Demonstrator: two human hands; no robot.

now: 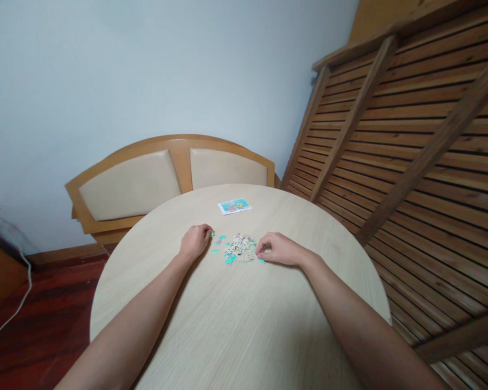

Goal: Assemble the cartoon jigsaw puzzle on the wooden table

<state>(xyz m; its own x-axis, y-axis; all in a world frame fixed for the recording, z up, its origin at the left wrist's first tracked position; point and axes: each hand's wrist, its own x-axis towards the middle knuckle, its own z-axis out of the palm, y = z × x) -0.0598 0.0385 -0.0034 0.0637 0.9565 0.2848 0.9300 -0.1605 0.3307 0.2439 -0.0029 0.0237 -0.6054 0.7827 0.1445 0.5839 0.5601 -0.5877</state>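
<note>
A small heap of jigsaw puzzle pieces, teal, pale and multicoloured, lies at the middle of the round table. Just left of it, my left hand is closed in a pinch, with a small puzzle piece at its fingertips. On the heap's right edge, my right hand rests with thumb and forefinger brought together; whatever is between them is too small to make out. A teal piece lies under those fingertips. Several loose teal pieces are scattered between my left hand and the heap.
Beyond the heap lies a picture card with a teal background and cartoon figures. A padded wooden headboard stands behind the table against the wall. Slatted wooden panels lean on the right. A white cable hangs at far left.
</note>
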